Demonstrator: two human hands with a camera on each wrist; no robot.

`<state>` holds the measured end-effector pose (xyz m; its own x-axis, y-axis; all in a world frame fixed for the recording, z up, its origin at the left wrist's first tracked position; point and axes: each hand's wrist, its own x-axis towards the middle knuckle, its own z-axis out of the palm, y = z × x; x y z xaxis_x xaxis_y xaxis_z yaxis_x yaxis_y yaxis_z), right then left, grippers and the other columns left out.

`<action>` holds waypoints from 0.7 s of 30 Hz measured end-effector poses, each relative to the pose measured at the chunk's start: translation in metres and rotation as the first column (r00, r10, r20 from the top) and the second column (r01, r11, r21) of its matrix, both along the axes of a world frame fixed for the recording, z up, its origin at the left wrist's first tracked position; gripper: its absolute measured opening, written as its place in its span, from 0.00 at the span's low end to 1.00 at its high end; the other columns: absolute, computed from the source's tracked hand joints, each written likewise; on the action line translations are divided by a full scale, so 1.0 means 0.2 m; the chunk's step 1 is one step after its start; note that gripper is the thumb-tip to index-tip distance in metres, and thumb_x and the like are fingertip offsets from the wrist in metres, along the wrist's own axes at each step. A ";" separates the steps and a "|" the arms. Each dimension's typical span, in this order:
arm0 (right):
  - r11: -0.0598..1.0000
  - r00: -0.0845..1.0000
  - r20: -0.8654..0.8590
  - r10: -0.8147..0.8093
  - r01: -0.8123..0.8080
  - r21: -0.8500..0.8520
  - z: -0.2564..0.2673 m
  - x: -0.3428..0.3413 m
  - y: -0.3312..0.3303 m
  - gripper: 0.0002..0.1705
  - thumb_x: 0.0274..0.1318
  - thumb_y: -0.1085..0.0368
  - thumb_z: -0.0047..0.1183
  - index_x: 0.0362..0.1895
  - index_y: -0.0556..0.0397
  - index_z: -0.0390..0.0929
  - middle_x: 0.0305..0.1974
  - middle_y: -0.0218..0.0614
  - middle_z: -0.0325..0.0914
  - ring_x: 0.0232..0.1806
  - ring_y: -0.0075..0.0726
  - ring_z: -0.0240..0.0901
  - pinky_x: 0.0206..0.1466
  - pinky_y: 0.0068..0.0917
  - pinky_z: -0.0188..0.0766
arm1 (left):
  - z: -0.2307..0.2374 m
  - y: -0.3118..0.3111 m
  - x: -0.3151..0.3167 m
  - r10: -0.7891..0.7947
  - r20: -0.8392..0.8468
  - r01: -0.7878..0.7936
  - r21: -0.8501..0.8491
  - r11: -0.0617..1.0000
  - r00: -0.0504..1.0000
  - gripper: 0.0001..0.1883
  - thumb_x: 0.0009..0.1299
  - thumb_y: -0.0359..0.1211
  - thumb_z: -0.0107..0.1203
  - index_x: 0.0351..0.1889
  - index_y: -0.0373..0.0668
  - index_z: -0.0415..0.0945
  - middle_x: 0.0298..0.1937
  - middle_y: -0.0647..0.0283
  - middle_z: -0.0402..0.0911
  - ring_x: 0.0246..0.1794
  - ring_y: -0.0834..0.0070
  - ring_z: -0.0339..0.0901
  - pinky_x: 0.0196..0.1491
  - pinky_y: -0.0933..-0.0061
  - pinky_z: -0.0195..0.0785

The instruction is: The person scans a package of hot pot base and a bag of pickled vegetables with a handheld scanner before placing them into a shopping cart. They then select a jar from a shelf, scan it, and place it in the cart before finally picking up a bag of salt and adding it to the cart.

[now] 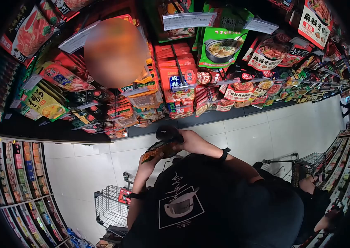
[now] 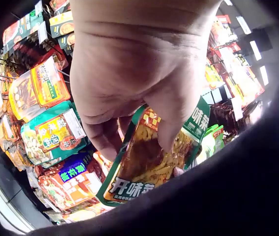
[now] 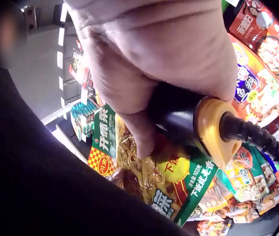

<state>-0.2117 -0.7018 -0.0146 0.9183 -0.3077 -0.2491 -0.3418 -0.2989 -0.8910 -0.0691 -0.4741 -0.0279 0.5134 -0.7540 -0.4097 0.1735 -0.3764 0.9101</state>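
Observation:
My left hand [image 2: 139, 64] grips a green-edged pouch of pickled vegetables [image 2: 134, 169], its thumb lying across the clear front. The same pouch [image 3: 198, 184] shows its printed face in the right wrist view. My right hand [image 1: 195, 144] is wrapped around a black handheld barcode scanner [image 1: 167, 133] with a yellow end and a ribbed cable. Both hands are close together in front of the chest, and in the right wrist view the scanner [image 3: 178, 113] overlaps the pouch. The right fingertips are partly hidden.
Racks of hanging seasoning packets [image 1: 177, 74] with price tags [image 1: 189, 20] stand ahead. A wire shopping cart [image 1: 111, 206] is at the lower left, another cart [image 1: 313, 161] to the right. Stocked shelves [image 1: 22, 173] line the left. Pale floor tiles [image 1: 78, 165] lie between.

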 end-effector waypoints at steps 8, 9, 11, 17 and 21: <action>0.999 0.998 0.035 0.042 -0.042 -0.012 -0.02 0.03 -0.01 0.40 0.47 0.64 0.76 0.67 0.54 0.79 0.55 0.51 0.88 0.59 0.55 0.85 0.63 0.43 0.78 | -0.06 0.04 -0.05 0.050 0.022 -0.049 -0.017 0.999 0.999 0.20 0.77 0.34 0.68 0.63 0.33 0.82 0.56 0.61 0.90 0.56 0.75 0.84 0.62 0.71 0.76; 0.999 0.998 0.017 0.054 -0.054 0.006 0.00 0.03 -0.03 0.40 0.46 0.64 0.76 0.67 0.53 0.79 0.55 0.51 0.88 0.59 0.54 0.85 0.63 0.43 0.78 | -0.05 0.04 -0.06 0.057 0.011 -0.057 -0.024 0.998 0.998 0.21 0.76 0.34 0.68 0.63 0.33 0.82 0.56 0.61 0.90 0.56 0.75 0.84 0.62 0.71 0.76; 0.996 0.997 -0.021 0.079 -0.078 0.050 0.06 0.03 -0.03 0.40 0.46 0.65 0.76 0.67 0.53 0.79 0.55 0.50 0.88 0.59 0.53 0.85 0.63 0.43 0.78 | -0.07 0.04 -0.05 0.048 0.008 -0.048 -0.021 0.999 0.999 0.21 0.76 0.33 0.69 0.64 0.34 0.81 0.56 0.61 0.90 0.56 0.75 0.84 0.62 0.71 0.76; 0.998 0.998 -0.056 0.043 -0.040 0.048 0.02 0.01 -0.05 0.37 0.48 0.64 0.75 0.65 0.53 0.81 0.54 0.50 0.88 0.58 0.53 0.86 0.63 0.44 0.78 | -0.05 0.01 -0.05 -0.002 0.049 0.003 -0.018 1.000 0.999 0.25 0.72 0.30 0.70 0.66 0.35 0.79 0.59 0.60 0.88 0.58 0.73 0.83 0.63 0.69 0.75; 0.998 0.998 -0.061 0.030 -0.027 0.052 -0.01 -0.03 -0.08 0.36 0.49 0.62 0.75 0.64 0.57 0.81 0.54 0.51 0.88 0.58 0.53 0.86 0.62 0.43 0.78 | -0.06 -0.02 -0.06 -0.021 0.023 0.021 -0.026 0.999 1.000 0.26 0.71 0.28 0.71 0.66 0.34 0.78 0.60 0.59 0.87 0.60 0.72 0.82 0.65 0.68 0.74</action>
<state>-0.2176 -0.7168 -0.0170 0.9090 -0.2669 -0.3201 -0.3884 -0.2644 -0.8827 -0.0820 -0.4775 -0.0398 0.5064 -0.7749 -0.3781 0.1448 -0.3559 0.9232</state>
